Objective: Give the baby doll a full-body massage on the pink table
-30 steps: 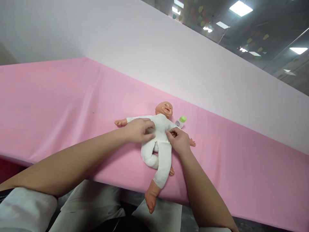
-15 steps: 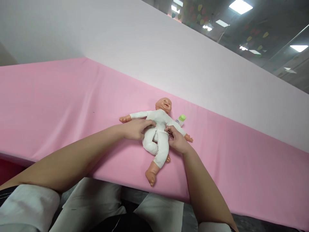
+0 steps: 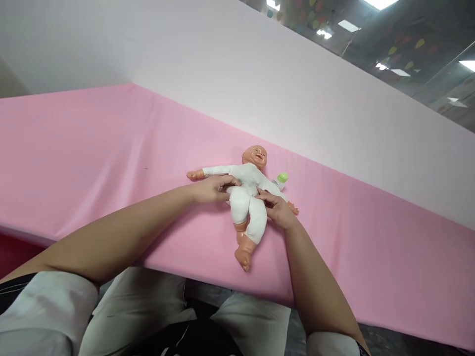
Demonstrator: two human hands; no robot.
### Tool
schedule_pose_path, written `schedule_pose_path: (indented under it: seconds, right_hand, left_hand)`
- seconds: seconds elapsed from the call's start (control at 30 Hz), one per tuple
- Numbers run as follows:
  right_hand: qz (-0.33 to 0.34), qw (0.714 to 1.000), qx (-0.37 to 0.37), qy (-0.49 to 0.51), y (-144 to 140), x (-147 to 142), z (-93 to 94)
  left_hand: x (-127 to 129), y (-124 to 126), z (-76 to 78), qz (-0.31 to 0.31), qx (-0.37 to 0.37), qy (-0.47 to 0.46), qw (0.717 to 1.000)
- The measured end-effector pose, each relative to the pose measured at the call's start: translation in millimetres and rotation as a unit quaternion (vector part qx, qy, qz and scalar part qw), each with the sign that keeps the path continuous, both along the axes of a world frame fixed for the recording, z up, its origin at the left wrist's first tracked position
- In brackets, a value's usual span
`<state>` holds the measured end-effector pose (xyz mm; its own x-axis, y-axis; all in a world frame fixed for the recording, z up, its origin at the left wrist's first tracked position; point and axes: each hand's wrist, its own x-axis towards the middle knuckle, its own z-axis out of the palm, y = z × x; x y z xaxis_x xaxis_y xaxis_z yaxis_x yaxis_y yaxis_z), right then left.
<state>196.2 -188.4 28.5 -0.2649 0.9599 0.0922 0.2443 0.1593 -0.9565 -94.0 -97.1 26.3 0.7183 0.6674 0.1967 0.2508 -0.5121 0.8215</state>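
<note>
Both hands are on the doll point(image 3: 247, 193) right now. The left hand point(image 3: 212, 188) has its fingers curled loosely against the doll's side at about waist height, fingertips pressed into the white suit. The right hand point(image 3: 276, 208) mirrors it on the other side, fingers bent and resting against the doll's hip and upper leg. Looks more like pinching or pressing the fabric than a full grab, and honestly I can't tell how tight either grip is.

The doll lies face up on the pink sheet point(image 3: 92, 163), squeezed between the two hands, head pointing away from the person and feet toward them. One arm sticks out past the left hand, the other pokes out just beyond the right hand's knuckles.

Compared with a second ago, the legs have bunched up a lot: they were stretched out with one foot hanging over the sheet's near edge, and now both are tucked in close under the hands, feet fully on the sheet. The whole doll has slid further from the person too, and the hands went with it.

A small bottle with a green cap point(image 3: 281, 179) sits just past the right hand, beside the doll's shoulder.
</note>
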Motion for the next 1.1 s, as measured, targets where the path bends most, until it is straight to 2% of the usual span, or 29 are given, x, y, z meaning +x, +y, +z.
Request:
schedule_pose_path:
  seconds: [0.1,0.2,0.3,0.53,0.63,0.73,0.83,0.9,0.97,1.1]
  right_hand:
    - [0.001,1.000,0.004,-0.007,-1,-2,2.3]
    - [0.019,1.000,0.005,0.002,-1,-3,3.1]
    - [0.034,0.999,0.009,0.006,0,0,2.1]
    - [0.045,0.986,0.055,-0.150,-2,7,3.1]
    - [0.031,0.984,0.054,-0.167,-7,3,9.6]
    - [0.056,0.982,0.043,-0.173,-10,-2,16.6]
    - [0.070,0.987,0.011,-0.144,-11,-6,16.0]
    - [0.046,0.992,0.002,-0.117,-9,-8,9.8]
    - [-0.009,0.995,0.026,-0.098,-6,-11,0.9]
    - [-0.164,0.979,0.105,-0.059,3,-17,-13.5]
  left_hand:
    - [-1,8,-6.7,-0.046,-0.019,-0.020,0.999]
    - [-2,11,-7.6,-0.050,-0.008,-0.003,0.999]
    - [-5,7,-0.9,-0.057,0.011,0.020,0.998]
    - [-10,0,17.5,-0.087,0.010,0.083,0.993]
    - [-13,-1,22.4,-0.094,-0.001,0.079,0.992]
    - [-16,-3,27.6,-0.108,-0.030,0.065,0.992]
    - [-15,-6,29.4,-0.117,-0.069,0.061,0.989]
    - [-10,-8,26.3,-0.093,-0.092,0.042,0.991]
    - [-3,-12,19.9,-0.043,-0.092,0.001,0.995]
    - [11,-15,5.9,0.103,-0.032,-0.086,0.990]
